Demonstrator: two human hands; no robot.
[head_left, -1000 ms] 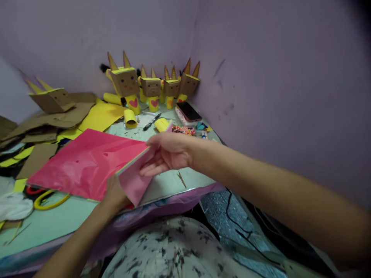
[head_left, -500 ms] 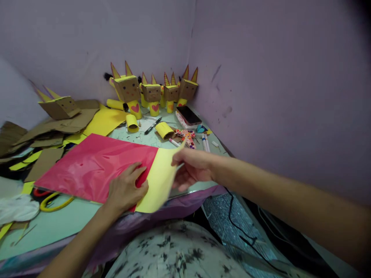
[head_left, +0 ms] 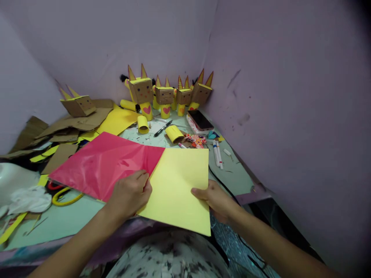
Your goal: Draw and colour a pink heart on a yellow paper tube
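Observation:
A shiny pink pack of paper point(head_left: 107, 158), seemingly in a clear plastic sleeve, lies on the table. My left hand point(head_left: 130, 193) is closed, its fingers curled at the pack's right edge. A pale yellow sheet of paper point(head_left: 176, 185) sticks out from that edge, its left part hidden under or inside the pack. My right hand point(head_left: 216, 199) grips the sheet's right edge, thumb on top and fingers underneath. The sheet's near corner hangs past the table edge.
Cardboard-headed figures with yellow horns point(head_left: 140, 92) stand at the back wall. Yellow paper tubes point(head_left: 174, 134), a pen point(head_left: 163, 128), a phone point(head_left: 199, 120) and markers point(head_left: 217, 154) lie nearby. Left are cardboard scraps point(head_left: 75, 121), yellow-handled scissors point(head_left: 66, 197) and crumpled white material point(head_left: 30, 199).
My right hand has moved right and towards me, drawing much more of the yellow sheet out. My left fingers have curled from lying flat. The view has shifted left.

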